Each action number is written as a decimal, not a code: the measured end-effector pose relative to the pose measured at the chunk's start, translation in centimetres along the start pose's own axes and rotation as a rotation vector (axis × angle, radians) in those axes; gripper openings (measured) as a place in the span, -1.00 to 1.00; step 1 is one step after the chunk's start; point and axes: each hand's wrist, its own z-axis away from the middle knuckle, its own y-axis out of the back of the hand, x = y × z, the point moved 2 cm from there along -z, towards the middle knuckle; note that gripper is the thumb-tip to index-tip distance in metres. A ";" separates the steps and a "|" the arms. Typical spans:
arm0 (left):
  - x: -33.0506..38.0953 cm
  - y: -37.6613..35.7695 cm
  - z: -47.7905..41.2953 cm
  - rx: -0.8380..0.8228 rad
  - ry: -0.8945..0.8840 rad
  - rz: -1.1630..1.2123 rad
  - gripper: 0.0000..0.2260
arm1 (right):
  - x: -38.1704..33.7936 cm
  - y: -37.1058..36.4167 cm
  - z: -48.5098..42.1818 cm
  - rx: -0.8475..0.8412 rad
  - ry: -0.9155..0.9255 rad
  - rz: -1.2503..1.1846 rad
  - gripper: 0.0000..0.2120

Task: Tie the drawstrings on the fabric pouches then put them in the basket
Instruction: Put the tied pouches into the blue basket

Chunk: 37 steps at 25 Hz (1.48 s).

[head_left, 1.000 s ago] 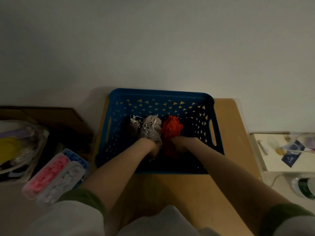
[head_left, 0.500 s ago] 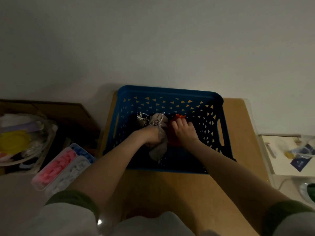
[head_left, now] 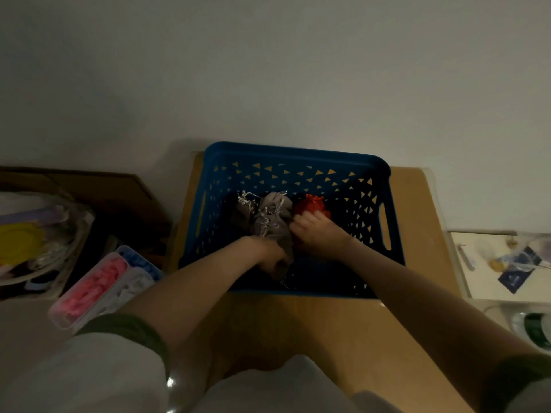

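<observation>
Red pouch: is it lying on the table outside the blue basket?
No, the red pouch sits inside the blue basket, partly under the right hand.

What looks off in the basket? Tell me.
Nothing spilled or damaged. The grey pouch in the basket is crumpled, its silvery strings loose and tangled, one end trailing by the near wall. The red pouch looks bunched too.

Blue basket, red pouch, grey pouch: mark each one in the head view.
blue basket (head_left: 298, 153), head view, on its far rim.
red pouch (head_left: 310, 205), head view, on its gathered top.
grey pouch (head_left: 272, 214), head view, on the middle of its fabric.
</observation>
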 end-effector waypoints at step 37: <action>-4.9 -1.6 1.1 -0.191 0.338 0.591 -0.65 | -5.0 -2.0 -2.4 -0.429 -0.559 -1.234 -0.65</action>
